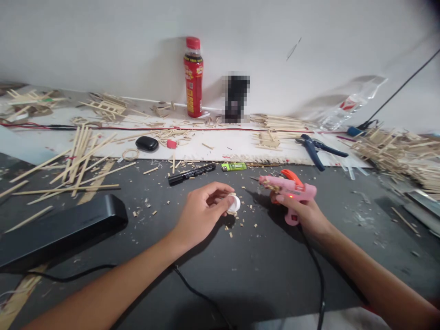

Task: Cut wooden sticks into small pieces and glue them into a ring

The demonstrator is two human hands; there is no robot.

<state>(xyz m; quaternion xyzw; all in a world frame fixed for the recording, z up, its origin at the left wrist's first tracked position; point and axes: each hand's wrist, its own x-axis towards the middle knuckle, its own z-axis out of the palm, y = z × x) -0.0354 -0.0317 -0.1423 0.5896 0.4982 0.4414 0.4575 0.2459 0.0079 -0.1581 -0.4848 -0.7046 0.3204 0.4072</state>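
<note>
Pale wall (130, 41) behind a dark tabletop (261, 275), littered with wood chips (231, 234) around the left hand (201, 208). Noted beyond the left hand: black marker (191, 174) and green lighter (233, 167). Noted past the right hand (305, 213): blue-handled pliers (311, 150), lying with handles spread.

Found in left hand: white round piece (235, 203), pinched between thumb and curled fingers, on the side toward the right hand. Cannot tell, at this angle, whether resting on the chips or lifted slightly clear. Found in right hand: pink glue gun (305, 191), gripped about the handle, with nozzle (253, 178) directed leftward — near the white round piece, apart from it and slightly beyond. Observed lit: red indicator (291, 196); best treated as hot.

Advised for sound handling: hold the white round piece by its rim, with fingertips drawn back from the nozzle's side. Brace the left wrist on the tabletop for steadiness. Close any gap slowly and squeeze lightly — to spare the thumb hot overflow. Sweep loose chips from below. Leave slack in the power cord (318, 275), running down from the right hand toward the near edge, to avoid tugging the aim.
</note>
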